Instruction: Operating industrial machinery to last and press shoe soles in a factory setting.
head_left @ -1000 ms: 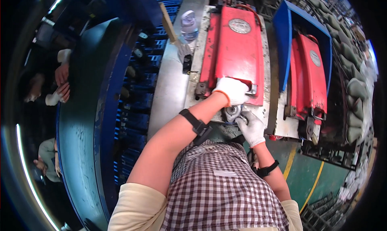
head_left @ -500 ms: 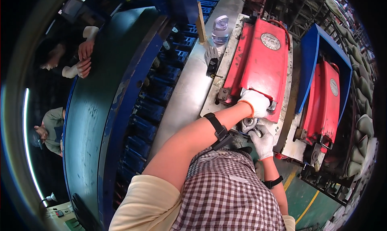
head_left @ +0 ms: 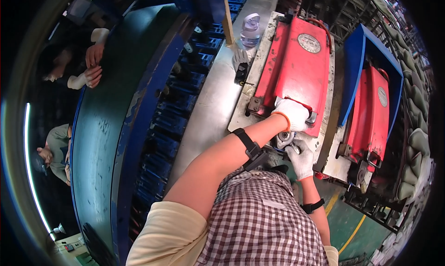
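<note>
A red machine (head_left: 303, 73) with a round plate on top stands in front of me on a worn pale base. My left hand (head_left: 293, 115), in a white knitted glove, is at the machine's front opening, and its fingers are hidden there. Below it sits a round metal fitting (head_left: 284, 138) at the machine's front end. My right hand (head_left: 302, 160), also gloved in white, is beside this fitting, its thumb and fingers closed around a small metal part (head_left: 294, 148). What that part belongs to is mostly covered by the glove.
To the right, a second red machine (head_left: 369, 110) stands under a blue hood (head_left: 356, 76). A clear bottle (head_left: 250, 31) and a grey glove (head_left: 239, 59) are on the metal bench (head_left: 204, 115). At left runs a dark conveyor belt (head_left: 104, 141), with two people beyond it.
The view has shifted slightly, so the machines and bench sit a little higher and further left. Both my hands keep their places at the red machine. Nothing was taken or let go.
</note>
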Demonstrator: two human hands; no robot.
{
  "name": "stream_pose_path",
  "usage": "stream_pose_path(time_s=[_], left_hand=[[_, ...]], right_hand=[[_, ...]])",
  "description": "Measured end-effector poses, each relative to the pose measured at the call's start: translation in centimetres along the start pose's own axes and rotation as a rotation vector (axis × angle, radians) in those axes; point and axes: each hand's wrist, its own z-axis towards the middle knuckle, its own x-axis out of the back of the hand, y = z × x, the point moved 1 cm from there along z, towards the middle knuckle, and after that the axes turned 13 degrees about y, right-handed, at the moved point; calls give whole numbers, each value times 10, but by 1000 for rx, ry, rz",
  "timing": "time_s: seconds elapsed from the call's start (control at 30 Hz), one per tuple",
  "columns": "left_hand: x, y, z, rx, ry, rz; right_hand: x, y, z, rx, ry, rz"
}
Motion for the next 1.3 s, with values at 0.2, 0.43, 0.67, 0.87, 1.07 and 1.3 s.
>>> stream_pose_path(time_s=[0.2, 0.43, 0.67, 0.87, 1.07, 1.3], left_hand=[[-13, -12, 5, -22, 114, 19], [-7, -19, -14, 126, 547, -452], [-6, 90, 29, -304, 606, -546], [-74, 195, 87, -710, 369, -448], [-121, 236, 115, -775, 376, -290], [-71, 262, 136, -862, 505, -288]], right_hand=[[3, -8, 5, 106, -56, -47], [80, 26, 9, 58, 216, -20], [264, 135, -14, -101, 961, -749], [274, 170, -23, -524, 590, -654], [223, 113, -85, -526, 387, -484], [241, 69, -53, 20, 459, -446]])
